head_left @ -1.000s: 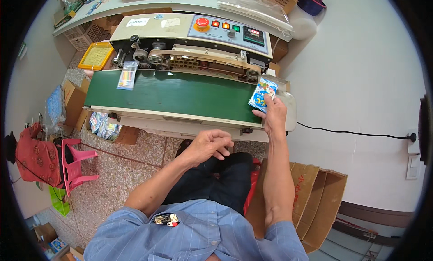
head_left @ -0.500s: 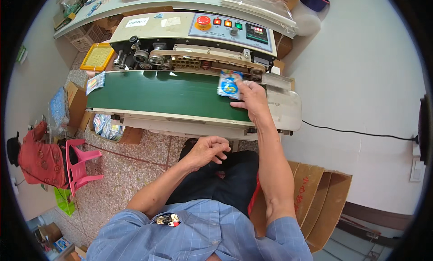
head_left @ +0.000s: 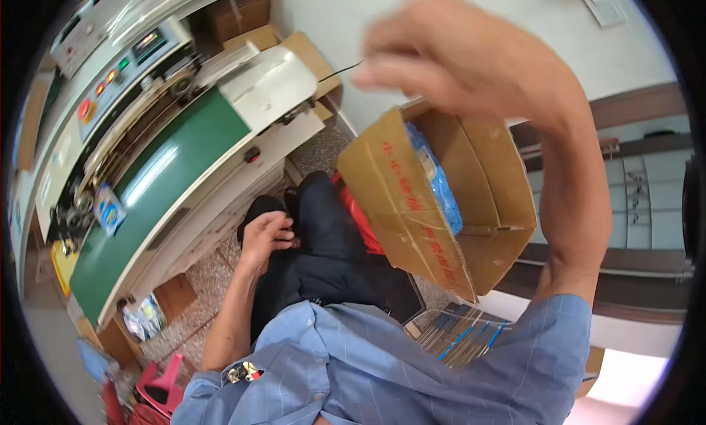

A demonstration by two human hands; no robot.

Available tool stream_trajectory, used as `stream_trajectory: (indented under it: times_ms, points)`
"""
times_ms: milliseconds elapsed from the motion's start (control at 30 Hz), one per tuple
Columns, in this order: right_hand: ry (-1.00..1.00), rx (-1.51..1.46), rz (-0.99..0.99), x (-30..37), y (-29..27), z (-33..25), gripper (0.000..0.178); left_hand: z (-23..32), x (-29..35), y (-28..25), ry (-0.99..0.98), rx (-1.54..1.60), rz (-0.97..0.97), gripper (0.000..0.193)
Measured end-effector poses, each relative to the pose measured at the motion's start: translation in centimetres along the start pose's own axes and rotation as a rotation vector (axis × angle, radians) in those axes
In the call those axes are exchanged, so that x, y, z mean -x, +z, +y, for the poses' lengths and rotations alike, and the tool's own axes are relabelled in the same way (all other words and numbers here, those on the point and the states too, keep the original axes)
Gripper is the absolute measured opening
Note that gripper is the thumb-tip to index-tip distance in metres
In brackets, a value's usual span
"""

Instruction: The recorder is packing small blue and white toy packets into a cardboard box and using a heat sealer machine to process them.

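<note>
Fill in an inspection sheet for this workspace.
Surface: green flat conveyor belt, with a glossy light reflection.
Job's things: blue-and-white flat packet beside the metal rollers; open tall brown cardboard box with blue plastic-wrapped contents inside.
Clutter: small brown carton on the floor below the belt, with shiny small packets.
Left grip: bare hand, fingers loosely bent above the lap; nothing seen held.
Right grip: bare hand, raised near the box, blurred, thumb apart; nothing seen held.
Cables: thin black cable against the white wall.
Surroundings: pink plastic seat, lower left.
</note>
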State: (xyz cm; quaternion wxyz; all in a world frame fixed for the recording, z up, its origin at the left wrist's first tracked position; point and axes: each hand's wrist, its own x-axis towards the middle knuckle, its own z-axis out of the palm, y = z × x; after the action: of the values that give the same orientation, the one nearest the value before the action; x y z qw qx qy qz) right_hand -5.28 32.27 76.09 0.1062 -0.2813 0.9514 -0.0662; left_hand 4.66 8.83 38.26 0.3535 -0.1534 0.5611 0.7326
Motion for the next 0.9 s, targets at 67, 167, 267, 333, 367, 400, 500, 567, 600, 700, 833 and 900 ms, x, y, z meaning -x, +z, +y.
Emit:
stream_trajectory:
  times_ms: [67, 167, 267, 333, 367, 400, 500, 567, 600, 700, 833, 900]
  points:
    - [0.095, -0.108, -0.141, 4.9, 1.2, 3.2, 0.027, -0.9, 0.2, -0.9, -0.03, -0.01, 0.025, 0.032]
    - [0.281, -0.229, -0.286, 10.0, 5.8, 8.7, 0.024, -1.6, 0.1, -2.1, -0.057, -0.038, 0.116, 0.032]
    - [0.542, -0.131, -0.372, 13.8, 13.4, 15.5, 0.025, -1.4, -0.7, -2.0, -0.049, -0.009, 0.16, 0.031]
    - [0.734, -0.103, -0.424, 15.1, 19.8, 19.5, 0.03, -1.1, -1.2, -1.4, -0.057, -0.017, 0.168, 0.03]
    - [0.814, -0.126, -0.434, 15.4, 22.4, 20.9, 0.033, -0.8, -1.4, -1.1, -0.058, -0.007, 0.178, 0.03]
    - [0.81, -0.139, -0.435, 15.5, 24.9, 21.9, 0.033, -0.5, -1.6, -0.6, -0.062, -0.016, 0.186, 0.03]
    - [0.901, -0.237, -0.448, 16.0, 30.6, 22.8, 0.05, -0.2, -2.9, 1.6, -0.097, -0.033, 0.185, 0.028]
    - [0.959, -0.249, -0.316, 14.7, 32.4, 21.9, 0.062, 0.2, -3.1, 2.5, -0.093, -0.048, 0.201, 0.028]
    - [0.951, -0.254, -0.321, 14.4, 33.3, 21.9, 0.062, 0.2, -3.3, 2.8, -0.097, -0.048, 0.21, 0.028]
    - [0.929, -0.103, -0.222, 13.8, 34.7, 22.4, 0.066, 0.0, -3.9, 3.3, -0.117, -0.033, 0.208, 0.026]
    - [0.964, -0.242, -0.174, 14.3, 34.3, 24.6, 0.058, -0.4, -4.4, 3.3, -0.157, -0.039, 0.199, 0.026]
    - [0.959, -0.28, -0.167, 14.7, 34.1, 25.1, 0.055, -0.7, -4.5, 3.2, -0.175, -0.054, 0.202, 0.026]
